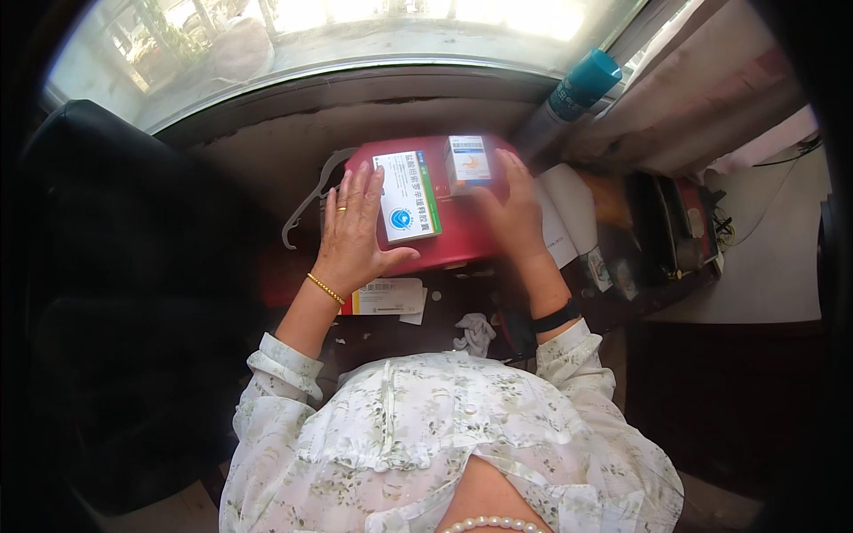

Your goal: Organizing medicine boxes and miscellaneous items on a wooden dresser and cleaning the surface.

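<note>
A white medicine box (402,202) with a green edge and a blue round emblem lies on a red, rounded case (458,238). My left hand (354,222) rests along this box's left side, fingers stretched out and thumb spread beneath its lower corner. To the right is a smaller white and blue medicine box (468,163), also on the case. My right hand (518,209) curves around that box's right and near sides, thumb and fingers apart. It is slightly blurred, so whether it touches the box I cannot tell.
Nearer me lie another medicine box (386,298), white with yellow and red, and a crumpled white tissue (475,334). A teal-capped spray can (582,86) stands by the window at far right. Papers and a dark case (671,226) lie to the right.
</note>
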A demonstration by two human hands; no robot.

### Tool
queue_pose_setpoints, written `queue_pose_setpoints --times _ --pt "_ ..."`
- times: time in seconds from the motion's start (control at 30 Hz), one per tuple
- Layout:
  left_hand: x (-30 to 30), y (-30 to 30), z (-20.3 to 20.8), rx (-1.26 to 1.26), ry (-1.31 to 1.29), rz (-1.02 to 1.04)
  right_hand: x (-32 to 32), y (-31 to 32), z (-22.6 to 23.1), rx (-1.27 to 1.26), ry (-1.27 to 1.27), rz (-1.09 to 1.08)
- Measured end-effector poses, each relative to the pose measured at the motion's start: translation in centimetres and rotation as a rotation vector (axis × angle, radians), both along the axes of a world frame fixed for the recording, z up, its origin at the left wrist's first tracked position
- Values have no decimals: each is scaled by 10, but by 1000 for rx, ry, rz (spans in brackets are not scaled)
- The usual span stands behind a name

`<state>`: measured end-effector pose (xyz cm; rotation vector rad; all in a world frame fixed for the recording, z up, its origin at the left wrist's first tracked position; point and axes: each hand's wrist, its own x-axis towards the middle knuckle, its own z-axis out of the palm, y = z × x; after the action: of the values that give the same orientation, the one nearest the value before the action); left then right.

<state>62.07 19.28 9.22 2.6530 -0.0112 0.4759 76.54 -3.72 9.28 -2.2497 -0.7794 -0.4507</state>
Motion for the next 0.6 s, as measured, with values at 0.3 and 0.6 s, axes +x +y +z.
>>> queue_pose_setpoints --times 0.3,0.6 --pt "13 25 -17 6 41 100 -17 31 -6 -103 61 178" --pt "-12 19 -12 -1 55 139 -26 8 1 -82 49 90"
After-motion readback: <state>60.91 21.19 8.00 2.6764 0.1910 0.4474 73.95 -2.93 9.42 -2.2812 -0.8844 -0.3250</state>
